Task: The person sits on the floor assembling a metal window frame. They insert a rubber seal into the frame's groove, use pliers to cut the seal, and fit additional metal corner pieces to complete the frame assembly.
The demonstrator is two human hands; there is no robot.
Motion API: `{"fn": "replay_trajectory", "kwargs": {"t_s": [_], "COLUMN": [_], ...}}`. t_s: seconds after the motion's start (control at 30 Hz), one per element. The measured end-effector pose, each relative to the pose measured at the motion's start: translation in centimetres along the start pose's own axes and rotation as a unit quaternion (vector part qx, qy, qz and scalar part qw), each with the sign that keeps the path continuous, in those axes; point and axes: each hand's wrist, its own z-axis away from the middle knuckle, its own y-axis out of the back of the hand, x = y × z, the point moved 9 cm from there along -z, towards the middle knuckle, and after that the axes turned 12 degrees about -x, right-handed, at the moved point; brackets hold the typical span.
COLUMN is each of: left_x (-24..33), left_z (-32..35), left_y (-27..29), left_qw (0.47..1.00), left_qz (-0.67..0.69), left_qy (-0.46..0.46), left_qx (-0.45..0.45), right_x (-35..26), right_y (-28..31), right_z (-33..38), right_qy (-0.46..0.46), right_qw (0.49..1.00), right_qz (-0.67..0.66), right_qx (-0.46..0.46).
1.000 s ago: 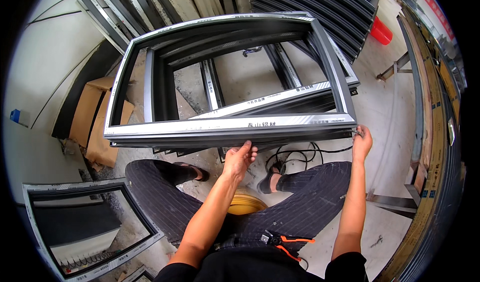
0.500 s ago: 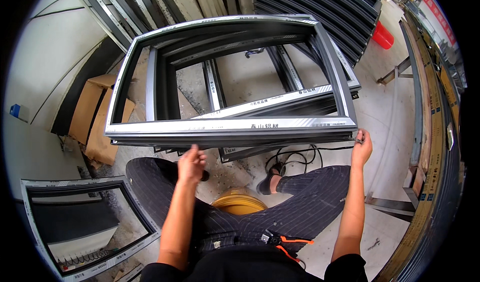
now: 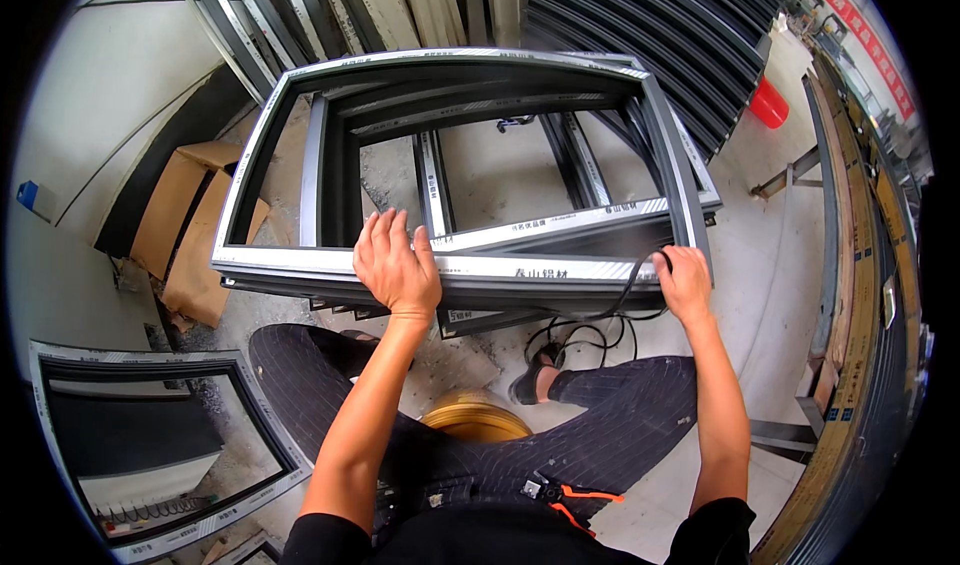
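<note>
The aluminium window frame is pressed at its near rail beneath the flat, released fingers of the left hand; its right corner is grasped by the right hand.

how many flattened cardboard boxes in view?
2. One brown flattened cardboard box lies on the floor left of the grey aluminium window frame; the second overlaps it nearer the frame. More may be hidden underneath.

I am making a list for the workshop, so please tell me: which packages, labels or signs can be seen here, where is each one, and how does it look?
Cardboard boxes: on the floor left of the frame, brown, flattened.
Printed strip: along the window frame's near rail, between left hand and right hand, silver-white with dark marks.
Banner: upper right wall, long, red with pale marks.
Small blue box: far left, against the wall.
</note>
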Motion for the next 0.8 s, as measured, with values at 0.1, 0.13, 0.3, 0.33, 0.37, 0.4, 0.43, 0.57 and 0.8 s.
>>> {"fn": "replay_trajectory", "kwargs": {"t_s": [0.1, 0.13, 0.3, 0.33, 0.37, 0.4, 0.43, 0.57, 0.8], "left_x": [-1.0, -1.9, -7.4, -8.8, -10.5, -12.4, -14.3, -21.3, -21.7], "left_z": [-0.7, -0.7, -3.8, -4.5, -5.2, -5.9, -6.5, -6.6, 9.1], "left_y": [0.0, -0.1, -0.1, 0.1, 0.3, 0.3, 0.5, 1.2, -3.2], "left_qw": [0.999, 0.998, 0.992, 0.993, 0.993, 0.996, 0.998, 0.993, 0.813], "left_qz": [0.020, 0.032, 0.082, 0.071, 0.073, 0.055, 0.034, -0.058, 0.416], "left_qy": [-0.018, -0.022, -0.083, -0.088, -0.083, -0.062, -0.042, 0.068, 0.404], "left_qx": [0.039, 0.041, 0.045, 0.045, 0.043, 0.037, 0.034, 0.075, -0.049], "right_x": [-0.7, -1.6, -7.7, -9.9, -12.2, -14.4, -16.6, -24.4, -25.9], "right_y": [-0.5, -0.7, -3.0, -3.2, -3.6, -4.0, -4.4, -4.6, -2.2], "right_z": [0.4, 0.8, 3.4, 3.7, 4.0, 4.3, 4.5, 5.4, 10.9], "right_qy": [-0.028, -0.035, -0.109, -0.102, -0.095, -0.091, -0.084, -0.002, 0.146], "right_qw": [1.000, 0.999, 0.993, 0.994, 0.995, 0.994, 0.992, 0.991, 0.959], "right_qz": [0.009, 0.010, -0.006, -0.015, -0.025, -0.029, -0.036, -0.099, -0.231], "right_qx": [-0.003, 0.004, -0.037, -0.034, -0.032, -0.059, -0.083, -0.089, -0.082]}}
